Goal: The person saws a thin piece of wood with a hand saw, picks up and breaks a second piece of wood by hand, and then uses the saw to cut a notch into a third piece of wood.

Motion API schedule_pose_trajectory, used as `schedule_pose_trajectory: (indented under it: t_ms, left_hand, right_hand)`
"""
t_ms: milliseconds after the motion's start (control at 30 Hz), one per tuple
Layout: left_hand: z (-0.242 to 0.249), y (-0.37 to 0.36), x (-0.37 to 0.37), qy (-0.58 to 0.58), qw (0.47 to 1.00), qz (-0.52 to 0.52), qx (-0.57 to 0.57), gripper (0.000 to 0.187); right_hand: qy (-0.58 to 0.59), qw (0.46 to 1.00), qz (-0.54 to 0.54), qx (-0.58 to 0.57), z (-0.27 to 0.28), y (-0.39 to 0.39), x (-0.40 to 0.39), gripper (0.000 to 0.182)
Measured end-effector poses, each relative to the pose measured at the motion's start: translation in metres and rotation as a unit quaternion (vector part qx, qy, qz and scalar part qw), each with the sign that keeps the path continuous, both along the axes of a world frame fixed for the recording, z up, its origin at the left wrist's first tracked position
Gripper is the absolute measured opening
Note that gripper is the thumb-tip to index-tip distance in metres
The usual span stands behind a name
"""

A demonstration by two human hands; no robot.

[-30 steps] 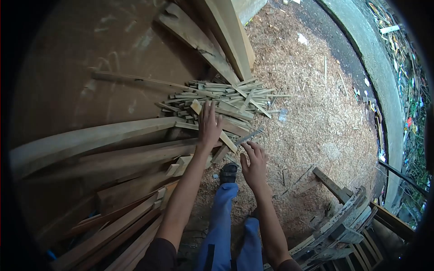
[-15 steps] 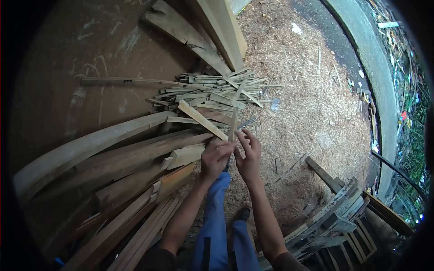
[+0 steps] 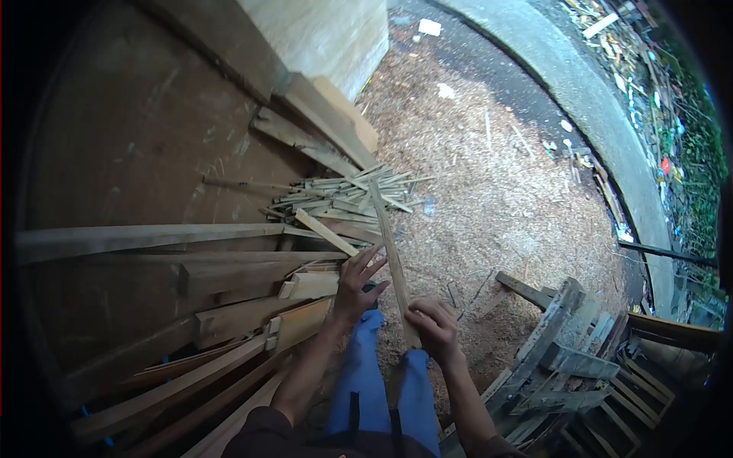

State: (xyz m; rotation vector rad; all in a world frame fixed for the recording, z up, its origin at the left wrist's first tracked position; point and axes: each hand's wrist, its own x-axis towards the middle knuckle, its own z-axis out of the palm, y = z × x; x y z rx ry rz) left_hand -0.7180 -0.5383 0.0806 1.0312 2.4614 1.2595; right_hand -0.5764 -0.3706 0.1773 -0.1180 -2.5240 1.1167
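A long, thin wooden strip (image 3: 393, 256) slants through the middle of the view, its far end over the pile of short wooden sticks (image 3: 328, 197). My right hand (image 3: 435, 327) is closed around the strip close to its near end, above my knee. My left hand (image 3: 359, 284) is just left of the strip, fingers and thumb spread, with nothing in its grasp. Another short stick (image 3: 324, 231) slopes from the pile toward my left hand.
Long boards (image 3: 229, 278) lean on the left, with thicker planks (image 3: 328, 114) beyond the pile. Wood shavings (image 3: 496, 206) cover the ground. Stacked wooden frames (image 3: 565, 359) stand at lower right. A concrete kerb (image 3: 550, 61) curves along the far right.
My right hand has moved down and closed on the strip near its near end. My left hand has released it and spread its fingers. The camera view has shifted.
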Motion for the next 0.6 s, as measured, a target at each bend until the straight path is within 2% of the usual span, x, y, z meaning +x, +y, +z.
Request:
schedule_pose_trajectory:
  t_ms: [67, 133, 200, 267, 333, 400, 433, 500, 533, 600]
  left_hand:
    - [0.031, 0.027, 0.006, 0.021, 0.999, -0.027, 0.023, 0.042]
    - [0.054, 0.058, 0.018, 0.09, 0.989, -0.033, 0.111, 0.037]
    - [0.086, 0.089, 0.04, 0.099, 0.984, -0.053, 0.141, 0.042]
    - [0.122, 0.114, 0.067, 0.094, 0.977, 0.011, 0.194, 0.046]
    - [0.162, 0.139, 0.095, 0.119, 0.966, 0.011, 0.231, 0.051]
    - [0.194, 0.155, 0.122, 0.198, 0.964, -0.024, 0.175, 0.04]
    - [0.202, 0.163, 0.133, 0.229, 0.961, -0.075, 0.137, 0.029]
    - [0.211, 0.182, 0.158, 0.261, 0.948, -0.132, 0.127, 0.026]
    - [0.214, 0.189, 0.176, 0.281, 0.937, -0.175, 0.11, 0.024]
    - [0.222, 0.207, 0.217, 0.286, 0.93, -0.198, 0.122, 0.028]
  right_hand:
    - [0.023, 0.999, 0.001, 0.025, 0.05, 0.017, 0.032, 0.027]
    - [0.043, 0.996, 0.017, 0.078, 0.099, 0.032, 0.064, 0.029]
    - [0.06, 0.992, 0.001, 0.115, 0.138, 0.048, 0.099, 0.028]
    - [0.068, 0.989, -0.021, 0.133, 0.168, 0.057, 0.138, 0.026]
    - [0.078, 0.985, -0.044, 0.147, 0.191, 0.062, 0.181, 0.025]
    - [0.086, 0.982, -0.069, 0.154, 0.205, 0.065, 0.225, 0.023]
    - [0.088, 0.982, -0.077, 0.15, 0.21, 0.066, 0.249, 0.023]
    - [0.099, 0.979, -0.096, 0.15, 0.215, 0.078, 0.294, 0.024]
    - [0.052, 0.979, -0.115, 0.16, 0.216, 0.085, 0.32, 0.024]
    - [-0.031, 0.966, -0.17, 0.192, 0.208, 0.112, 0.381, 0.025]
